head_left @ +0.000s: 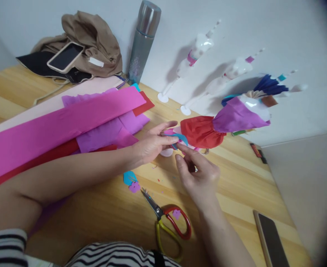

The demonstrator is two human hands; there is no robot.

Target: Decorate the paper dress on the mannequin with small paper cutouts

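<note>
A white doll figure point(252, 105) stands on the wooden table point(110, 211), dressed in a red crepe-paper skirt point(200, 130) and a purple paper top point(235, 118). My left hand point(154, 141) grips the doll's lower part beside the red skirt, holding a curved blue paper strip point(181, 138) against it. Just below, my right hand point(198, 172) is pinched with its fingertips on the end of that blue strip. The doll's round white base point(166, 152) shows under my left hand.
Red-handled scissors point(167, 218) lie near the front. Blue and purple paper scraps point(131, 181) sit beside them. Sheets of pink, magenta and red paper point(57, 126) cover the left. Two bare white dolls point(191, 61), a metal flask point(143, 40), a bag with a phone point(65, 56) and another phone point(270, 237) are around.
</note>
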